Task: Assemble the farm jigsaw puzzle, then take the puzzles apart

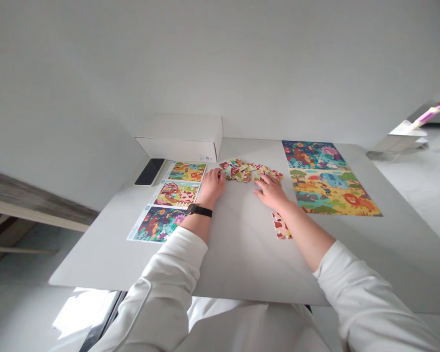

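Surface: white table point(242, 254) set against a bare white wall.
Pile: jigsaw pieces point(247, 171) heaped at 12 o'clock from the person, within reach of both hands.
Left: left hand point(212, 186) at the pile's 9 o'clock edge, fingers curled onto pieces. I cannot tell whether it grips one.
Right: right hand point(270, 191) open, palm down at the 3 o'clock edge, seemingly to spread pieces.
Guide: picture sheet point(168, 200) face up at 9 o'clock, easy to consult.
Done: finished puzzles point(326, 178) at 3 o'clock, apart from the pile.

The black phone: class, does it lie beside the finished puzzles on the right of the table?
No, the black phone lies at the table's left, next to the white box and the picture sheet.
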`<state>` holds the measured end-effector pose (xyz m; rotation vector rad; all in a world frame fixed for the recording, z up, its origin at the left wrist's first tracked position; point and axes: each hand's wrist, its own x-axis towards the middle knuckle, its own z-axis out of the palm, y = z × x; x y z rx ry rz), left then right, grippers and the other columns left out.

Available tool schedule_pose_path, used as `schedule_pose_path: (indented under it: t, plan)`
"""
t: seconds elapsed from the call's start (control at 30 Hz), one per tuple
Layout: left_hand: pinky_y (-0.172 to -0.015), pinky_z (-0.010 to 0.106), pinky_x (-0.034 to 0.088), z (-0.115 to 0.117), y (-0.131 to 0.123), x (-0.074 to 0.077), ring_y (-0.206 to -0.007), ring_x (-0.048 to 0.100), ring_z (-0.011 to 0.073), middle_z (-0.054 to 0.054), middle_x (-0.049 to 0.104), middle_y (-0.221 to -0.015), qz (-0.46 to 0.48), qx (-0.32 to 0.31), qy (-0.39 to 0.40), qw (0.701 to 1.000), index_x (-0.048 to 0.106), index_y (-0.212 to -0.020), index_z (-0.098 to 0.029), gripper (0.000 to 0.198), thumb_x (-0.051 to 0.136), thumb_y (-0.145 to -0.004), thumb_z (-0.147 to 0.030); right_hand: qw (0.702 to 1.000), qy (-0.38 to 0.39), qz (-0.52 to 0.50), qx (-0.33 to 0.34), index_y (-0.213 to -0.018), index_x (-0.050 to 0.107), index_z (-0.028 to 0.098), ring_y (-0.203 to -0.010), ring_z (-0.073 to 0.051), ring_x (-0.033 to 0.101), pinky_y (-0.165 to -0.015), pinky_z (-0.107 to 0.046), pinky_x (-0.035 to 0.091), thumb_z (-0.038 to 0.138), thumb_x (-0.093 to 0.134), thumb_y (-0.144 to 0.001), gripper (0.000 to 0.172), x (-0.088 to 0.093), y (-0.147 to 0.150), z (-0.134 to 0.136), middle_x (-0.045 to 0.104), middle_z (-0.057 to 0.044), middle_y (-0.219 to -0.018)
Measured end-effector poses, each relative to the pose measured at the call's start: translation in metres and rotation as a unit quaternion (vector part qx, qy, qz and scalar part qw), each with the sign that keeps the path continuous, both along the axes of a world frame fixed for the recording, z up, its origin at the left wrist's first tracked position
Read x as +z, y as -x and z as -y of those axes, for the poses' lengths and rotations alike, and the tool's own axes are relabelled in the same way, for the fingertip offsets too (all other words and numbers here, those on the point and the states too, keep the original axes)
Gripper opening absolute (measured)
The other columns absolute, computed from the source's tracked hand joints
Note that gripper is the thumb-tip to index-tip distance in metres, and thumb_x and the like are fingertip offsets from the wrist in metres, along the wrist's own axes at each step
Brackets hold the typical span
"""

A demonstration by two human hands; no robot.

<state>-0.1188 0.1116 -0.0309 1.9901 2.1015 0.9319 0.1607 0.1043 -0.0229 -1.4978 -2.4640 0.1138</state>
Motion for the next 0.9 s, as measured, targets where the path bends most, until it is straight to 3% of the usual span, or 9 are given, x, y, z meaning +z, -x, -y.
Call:
schedule_pose_path:
  t: [0.23, 0.4, 0.67, 0.9]
  plan:
    - [-0.118, 0.044, 0.048, 0.004, 0.004, 0.005, -0.133, 0.060, 0.0293, 0.018, 0.064, -0.136, -0.004, -0.006, -0.025, 1.000, 0.062, -0.133, -0.018, 0.035, 0.051, -0.100, -0.018, 1.000, 0.005, 0.006, -0.005, -0.145, 0.069, 0.023, -0.153, -0.041, 0.044, -0.127, -0.061, 0.035, 0.041, 0.062, -0.104, 0.046, -0.001, 0.002, 0.001, 0.049, -0.017, -0.167]
    - [-0.121, 0.054, 0.044, 0.005, -0.002, 0.003, -0.138, 0.056, 0.0371, 0.015, 0.062, -0.146, -0.040, -0.023, -0.008, 0.999, 0.064, -0.139, -0.026, 0.048, 0.071, -0.094, -0.038, 1.000, 0.003, 0.006, 0.000, -0.145, 0.069, 0.023, -0.152, -0.042, 0.045, -0.125, -0.064, 0.035, 0.042, 0.061, -0.104, 0.045, -0.003, 0.003, 0.001, 0.049, -0.018, -0.166]
    - [-0.115, 0.060, 0.046, 0.008, -0.009, 0.003, -0.135, 0.057, 0.0436, 0.019, 0.065, -0.140, -0.056, 0.012, 0.011, 0.998, 0.065, -0.141, -0.024, 0.057, 0.075, -0.090, -0.048, 1.000, -0.003, 0.010, -0.005, -0.145, 0.068, 0.022, -0.152, -0.043, 0.045, -0.125, -0.063, 0.036, 0.040, 0.061, -0.104, 0.045, -0.002, 0.004, 0.002, 0.050, -0.018, -0.165]
    - [-0.122, 0.058, 0.041, 0.001, -0.009, -0.004, -0.139, 0.057, 0.0384, 0.011, 0.064, -0.150, -0.031, -0.012, 0.004, 0.999, 0.072, -0.135, -0.030, 0.045, 0.072, -0.091, -0.038, 1.000, -0.004, 0.008, -0.003, -0.144, 0.068, 0.022, -0.151, -0.043, 0.046, -0.125, -0.064, 0.036, 0.041, 0.061, -0.104, 0.045, -0.003, 0.004, 0.002, 0.049, -0.018, -0.165]
